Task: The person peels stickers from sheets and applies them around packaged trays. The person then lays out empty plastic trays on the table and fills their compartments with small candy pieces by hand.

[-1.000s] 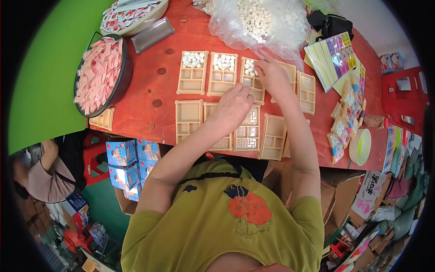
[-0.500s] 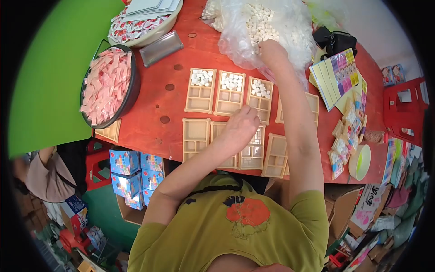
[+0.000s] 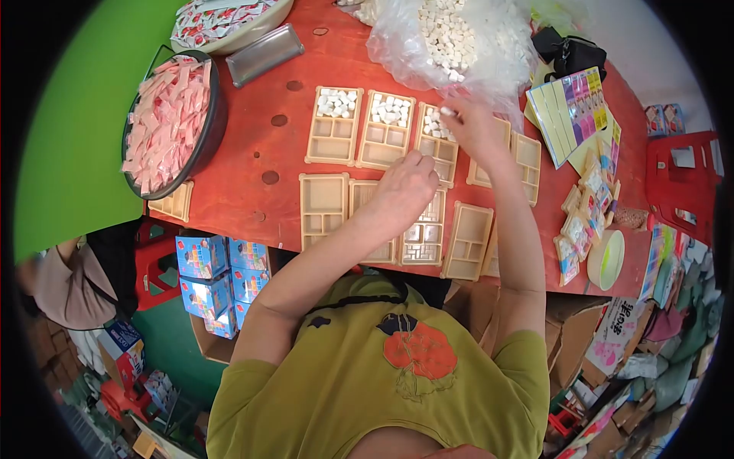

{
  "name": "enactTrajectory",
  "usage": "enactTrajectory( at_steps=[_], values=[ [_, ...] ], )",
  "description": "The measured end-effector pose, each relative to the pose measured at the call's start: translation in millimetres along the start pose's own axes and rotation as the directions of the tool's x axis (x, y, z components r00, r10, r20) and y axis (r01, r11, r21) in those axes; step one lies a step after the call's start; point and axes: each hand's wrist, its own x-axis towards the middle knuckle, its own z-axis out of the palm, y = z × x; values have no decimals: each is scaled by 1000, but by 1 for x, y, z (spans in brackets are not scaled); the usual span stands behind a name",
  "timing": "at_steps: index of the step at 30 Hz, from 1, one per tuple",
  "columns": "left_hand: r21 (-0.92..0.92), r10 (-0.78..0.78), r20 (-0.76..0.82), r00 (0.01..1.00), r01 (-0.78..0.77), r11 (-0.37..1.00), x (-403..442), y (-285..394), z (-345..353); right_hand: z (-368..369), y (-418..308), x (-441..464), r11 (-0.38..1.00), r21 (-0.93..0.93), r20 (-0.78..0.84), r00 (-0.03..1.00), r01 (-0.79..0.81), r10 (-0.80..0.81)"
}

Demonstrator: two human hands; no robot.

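Note:
My right hand (image 3: 475,136) is over the third tray in the back row, with a small white piece (image 3: 446,112) between thumb and fingertips. That beige compartment tray (image 3: 438,170) has white pieces in its large far section. At its near left corner lies my left hand (image 3: 405,193), fingers curled; what they grip, if anything, is hidden. Two trays to the left, one tray (image 3: 334,130) and another tray (image 3: 386,141), also have white pieces in their far sections. Behind my right hand, a clear plastic bag (image 3: 397,50) lies open around a heap of white pieces (image 3: 451,46).
More beige trays (image 3: 324,195) line the near edge, partly under my forearms. A dark tub (image 3: 216,115) of pink packets and a metal tin (image 3: 265,56) stand left. Printed sheets (image 3: 562,115), filled packs (image 3: 579,226) and a bowl (image 3: 606,260) are right. A person's sleeve (image 3: 73,287) shows far left.
My right hand has come back from the bag to above the third tray, now with a white piece in its fingers. My left hand stays by that tray. The view has shifted slightly.

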Motion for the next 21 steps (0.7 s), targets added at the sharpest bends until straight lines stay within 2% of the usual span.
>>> enactTrajectory(
  at_steps=[2, 3, 5, 8, 9, 11, 15, 17, 18, 20, 21],
  values=[
    [1, -1, 1, 1000, 1, 1000, 0, 1, 0, 10, 5, -12, 976, -95, -103, 973, 195, -205],
    [13, -3, 5, 1000, 3, 1000, 0, 1, 0, 6, 1, -15, 976, -93, -103, 973, 198, -207],
    [28, -4, 11, 1000, 3, 1000, -2, 1, -1, -6, -11, -23, 997, -50, -12, 998, 65, -66],
    [29, 1, 4, 1000, -1, 1000, -1, 2, 1, -9, -11, -24, 998, 21, -62, 996, 61, -60],
    [26, 0, 2, 1000, 0, 1000, -1, 2, 0, -4, -6, -23, 998, 20, -65, 996, 62, -60],
    [25, 3, 0, 1000, -3, 1000, 0, 2, 0, 8, 1, -22, 986, -99, -95, 985, 136, -145],
    [30, -9, 6, 1000, 9, 1000, -1, 3, -2, -5, -6, -12, 991, -41, -146, 981, 124, -129],
    [34, -8, 6, 1000, 8, 999, 0, 3, -3, -18, -20, 4, 999, 7, -138, 989, -42, 43],
    [26, -12, 11, 1000, 12, 1000, 0, 3, -3, -18, -17, 17, 999, 4, -144, 989, -42, 42],
    [21, -10, 12, 1000, 10, 1000, 1, 4, -3, -18, -5, 60, 970, -232, -217, 968, 76, -128],
    [11, -14, 17, 1000, 13, 1000, 1, 3, -3, -14, 3, 79, 969, -235, -223, 966, 78, -132]
  ],
)
